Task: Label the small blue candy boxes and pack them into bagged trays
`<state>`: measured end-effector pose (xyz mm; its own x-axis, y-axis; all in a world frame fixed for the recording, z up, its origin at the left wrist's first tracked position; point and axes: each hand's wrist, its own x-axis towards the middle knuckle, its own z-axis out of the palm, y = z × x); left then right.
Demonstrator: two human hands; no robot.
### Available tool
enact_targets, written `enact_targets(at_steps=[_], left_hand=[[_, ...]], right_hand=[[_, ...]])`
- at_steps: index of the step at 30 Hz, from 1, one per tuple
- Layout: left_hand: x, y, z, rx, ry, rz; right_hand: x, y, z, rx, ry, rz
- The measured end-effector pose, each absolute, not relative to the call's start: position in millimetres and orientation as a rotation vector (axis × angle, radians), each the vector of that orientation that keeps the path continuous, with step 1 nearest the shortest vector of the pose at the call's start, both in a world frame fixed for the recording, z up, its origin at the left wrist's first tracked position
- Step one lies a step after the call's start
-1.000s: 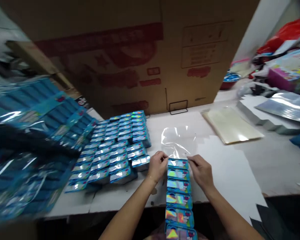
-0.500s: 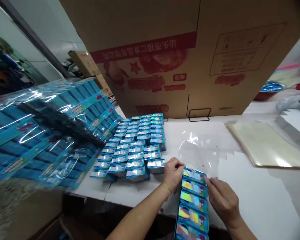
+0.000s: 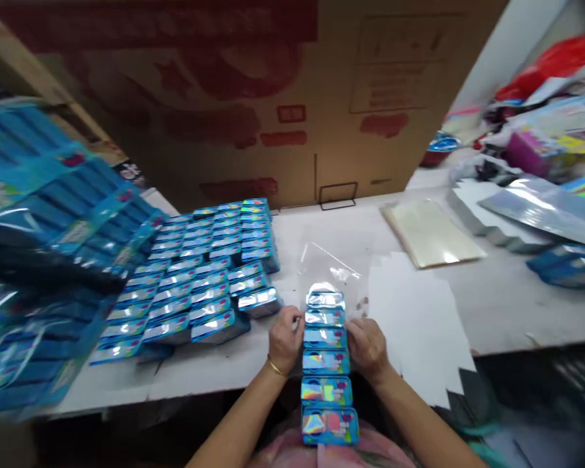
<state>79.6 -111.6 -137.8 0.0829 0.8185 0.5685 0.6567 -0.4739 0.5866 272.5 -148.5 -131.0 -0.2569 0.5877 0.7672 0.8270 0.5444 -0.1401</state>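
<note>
A single row of small blue boxes with shiny fronts runs from my lap over the table's front edge. The far end of this row sits inside the mouth of a clear plastic bag, which lies flat beyond it. My left hand is closed in a pinch at the bag's left edge, against the side of the row. On the opposite side, my right hand pinches the bag's right edge, fingers close to the boxes. The fingertips are partly hidden.
Several rows of the same blue boxes stand to the left, beside large wrapped blue packs. A big cardboard carton rises at the back. To the right lie a stack of clear bags and white card sheets.
The bag's mouth has come toward me over the far end of the box row, both hands moving with it along the sides. The camera view swung right, then back.
</note>
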Motion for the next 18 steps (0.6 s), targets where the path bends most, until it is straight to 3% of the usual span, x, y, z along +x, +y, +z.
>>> enact_targets(at_steps=[9, 13, 18], left_hand=[[87.0, -104.3, -140.3, 1.982, 1.837, 0.579], [85.4, -99.1, -132.4, 2.145, 1.811, 0.203], [83.3, -88.3, -128.9, 2.189, 1.731, 0.008]], right_hand=[[266.4, -145.0, -146.2, -1.863, -1.828, -0.258], [266.7, -139.0, -158.4, -1.934, -1.84, -0.225], [266.8, -134.5, -165.3, -1.934, -1.873, -0.171]])
